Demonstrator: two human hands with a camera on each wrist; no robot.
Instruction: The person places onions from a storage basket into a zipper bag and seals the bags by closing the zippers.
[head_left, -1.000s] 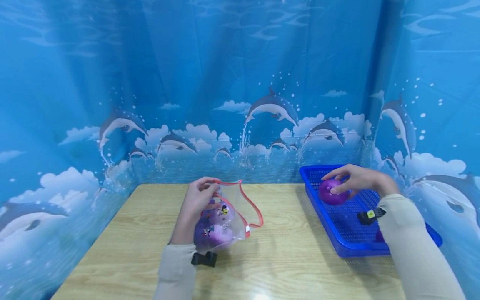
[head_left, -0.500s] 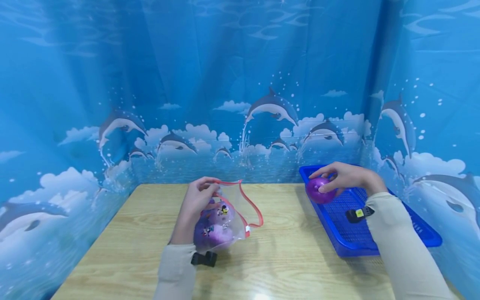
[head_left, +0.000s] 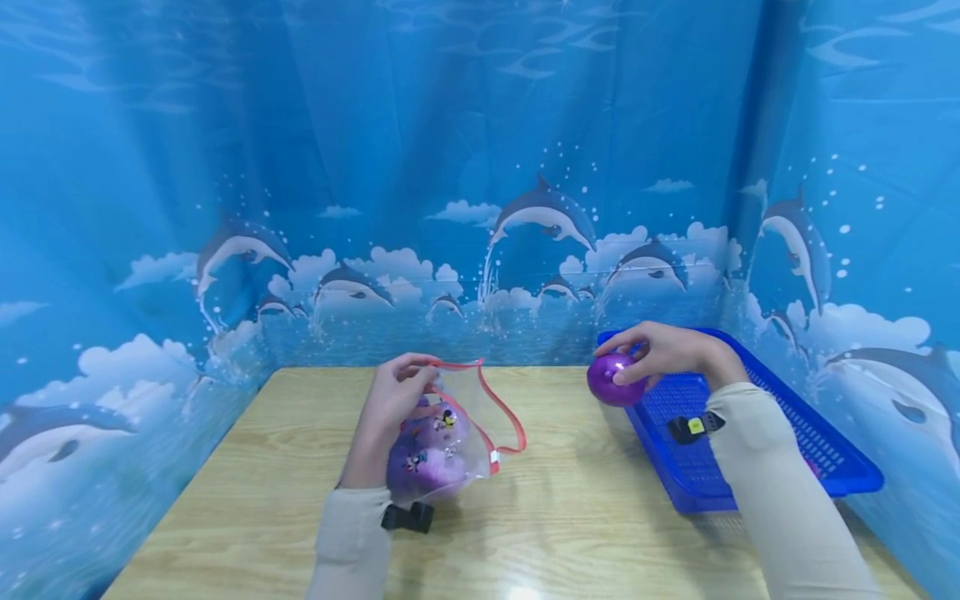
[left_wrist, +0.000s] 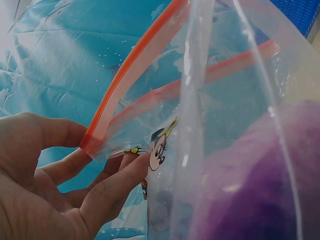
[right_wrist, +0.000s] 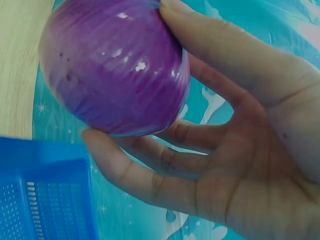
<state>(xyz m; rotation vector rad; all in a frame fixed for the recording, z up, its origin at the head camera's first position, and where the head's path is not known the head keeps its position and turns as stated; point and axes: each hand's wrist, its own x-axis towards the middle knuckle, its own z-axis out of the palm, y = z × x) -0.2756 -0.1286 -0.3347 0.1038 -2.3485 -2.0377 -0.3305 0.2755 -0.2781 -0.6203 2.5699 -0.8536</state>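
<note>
My right hand (head_left: 663, 354) holds a shiny purple onion (head_left: 617, 379) over the left rim of the blue basket (head_left: 678, 492). In the right wrist view the onion (right_wrist: 115, 70) shows streaked skin, with thumb and fingers around it. My left hand (head_left: 393, 396) pinches the top corner of a clear zip bag (head_left: 476, 417) with a red seal strip and cartoon prints. The bag's mouth gapes toward the right. Purple onions (head_left: 438, 471) lie inside it, partly blurred by the plastic. In the left wrist view, thumb and fingers grip the orange-looking strip (left_wrist: 120, 75).
The wooden table (head_left: 555, 517) bears the bag at left centre and the basket at right. A bit of something purple-pink (head_left: 813, 468) shows in the basket beside my right sleeve. A blue dolphin-print curtain (head_left: 420, 167) encloses the table's back and sides.
My right hand has carried the onion leftward, from above the basket's inside to its left rim. The left hand and the bag have stayed put.
</note>
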